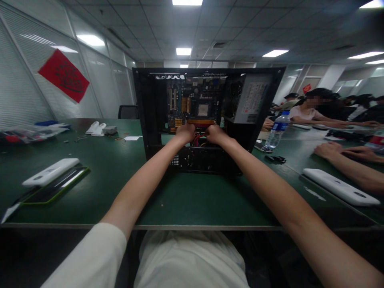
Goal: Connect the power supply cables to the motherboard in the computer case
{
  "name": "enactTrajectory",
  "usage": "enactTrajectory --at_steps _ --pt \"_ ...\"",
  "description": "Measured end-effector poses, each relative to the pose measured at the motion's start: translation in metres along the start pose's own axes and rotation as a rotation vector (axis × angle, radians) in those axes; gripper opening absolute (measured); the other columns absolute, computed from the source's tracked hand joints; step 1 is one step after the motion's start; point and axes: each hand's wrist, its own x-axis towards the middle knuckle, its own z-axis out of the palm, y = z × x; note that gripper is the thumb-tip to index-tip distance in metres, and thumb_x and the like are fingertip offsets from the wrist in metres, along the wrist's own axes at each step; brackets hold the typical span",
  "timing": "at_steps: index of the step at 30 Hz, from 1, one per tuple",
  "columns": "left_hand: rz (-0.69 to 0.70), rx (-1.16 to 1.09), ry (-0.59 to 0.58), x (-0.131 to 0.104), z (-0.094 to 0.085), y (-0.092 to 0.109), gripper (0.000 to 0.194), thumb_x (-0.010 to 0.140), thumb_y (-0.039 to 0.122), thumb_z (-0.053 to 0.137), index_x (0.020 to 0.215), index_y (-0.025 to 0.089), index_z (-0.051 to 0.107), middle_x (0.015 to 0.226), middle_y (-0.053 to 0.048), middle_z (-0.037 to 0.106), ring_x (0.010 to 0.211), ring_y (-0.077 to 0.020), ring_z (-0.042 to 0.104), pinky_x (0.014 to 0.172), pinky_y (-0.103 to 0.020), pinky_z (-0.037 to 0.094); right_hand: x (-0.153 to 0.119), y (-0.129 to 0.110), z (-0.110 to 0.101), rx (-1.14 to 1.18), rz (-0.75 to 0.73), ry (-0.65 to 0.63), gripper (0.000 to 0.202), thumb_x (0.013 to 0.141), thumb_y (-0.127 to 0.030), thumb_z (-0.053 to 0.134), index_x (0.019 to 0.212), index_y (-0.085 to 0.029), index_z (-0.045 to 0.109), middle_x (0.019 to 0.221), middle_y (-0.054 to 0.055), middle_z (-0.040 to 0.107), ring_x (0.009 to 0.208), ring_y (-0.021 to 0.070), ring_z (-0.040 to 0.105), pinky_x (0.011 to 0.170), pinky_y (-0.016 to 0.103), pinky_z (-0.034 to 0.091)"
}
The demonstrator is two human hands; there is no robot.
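Observation:
A black computer case (138,104) stands upright on the table with its open side facing me. Inside it a motherboard (207,96) is mounted, and a silver power supply (250,98) sits at the upper right. Both my hands reach into the case at the lower part of the board. My left hand (186,133) is closed at the left end of a red and orange strip (201,123), which may be memory slots or a module. At its right end is my right hand (216,134), also closed. My fingertips are hidden. Red and dark cables (198,141) hang between the hands.
On the green table (186,200) lie a white device (51,172) and a green-edged phone (57,186) at left. To the right are a water bottle (277,131), another white device (340,187) and a co-worker's hands (330,150). Plastic bags (30,134) lie far left.

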Motion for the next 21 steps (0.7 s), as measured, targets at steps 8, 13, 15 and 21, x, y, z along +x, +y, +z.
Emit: enactTrajectory --at_steps 8,13,15,21 --pt "-0.005 -0.021 -0.017 0.005 -0.001 -0.005 0.040 0.103 0.043 0.054 0.128 0.019 0.075 0.135 -0.019 0.071 0.127 -0.0334 0.066 0.103 -0.043 0.054 0.000 -0.001 -0.003 0.004 0.034 -0.007 0.032 0.094 -0.011 0.061 0.120 -0.010 0.080 0.124 0.018 0.076 0.118 0.0281 0.070 0.094 0.028 0.054" --pt "-0.011 -0.027 -0.031 0.002 -0.002 -0.006 0.041 0.102 0.044 0.053 0.125 0.018 0.076 0.132 -0.019 0.073 0.124 -0.0332 0.068 0.099 -0.041 0.056 -0.005 -0.003 -0.003 -0.005 0.029 0.002 0.030 0.095 -0.012 0.061 0.118 -0.010 0.080 0.123 0.020 0.075 0.116 0.0290 0.072 0.092 0.029 0.054" --pt "0.006 -0.023 -0.022 -0.004 -0.003 -0.008 0.042 0.103 0.042 0.050 0.123 0.016 0.076 0.129 -0.020 0.074 0.122 -0.0327 0.070 0.097 -0.040 0.056 -0.008 -0.005 -0.002 -0.019 0.008 0.057 0.029 0.097 -0.014 0.058 0.116 -0.009 0.079 0.121 0.022 0.075 0.114 0.0292 0.072 0.092 0.029 0.053" --pt "0.108 0.012 0.060 -0.027 -0.007 -0.013 0.040 0.105 0.038 0.044 0.112 0.019 0.079 0.119 -0.015 0.078 0.113 -0.0287 0.073 0.096 -0.037 0.056 -0.027 -0.021 -0.017 -0.013 -0.229 0.301 0.034 0.106 -0.018 0.041 0.109 -0.011 0.074 0.112 0.019 0.075 0.109 0.0280 0.071 0.095 0.034 0.052"
